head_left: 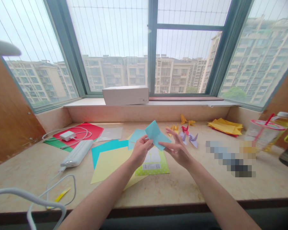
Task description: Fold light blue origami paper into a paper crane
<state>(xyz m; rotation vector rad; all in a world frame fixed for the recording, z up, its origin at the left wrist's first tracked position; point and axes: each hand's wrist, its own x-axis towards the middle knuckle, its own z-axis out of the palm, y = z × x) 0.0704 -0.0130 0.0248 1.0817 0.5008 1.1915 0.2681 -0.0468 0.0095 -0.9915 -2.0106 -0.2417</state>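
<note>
My left hand (pixel 140 149) pinches the lower left part of a light blue folded paper (pixel 154 133), held up above the counter. My right hand (pixel 178 147) supports the same paper from the right, its fingers spread and the fingertips under the paper's lower edge. Below the hands lie a yellow sheet (pixel 110 163), a teal sheet (pixel 105 148) and a green patterned packet with a white label (pixel 155 164).
Several small folded paper cranes (pixel 186 132) stand beyond the hands. A stack of yellow paper (pixel 225 126) lies at the back right, beside a plastic cup with a red straw (pixel 262 132). A white power bank (pixel 77 153), charger with cable (pixel 67 135), red and green sheets (pixel 91 130) sit left. A white box (pixel 125 95) rests on the sill.
</note>
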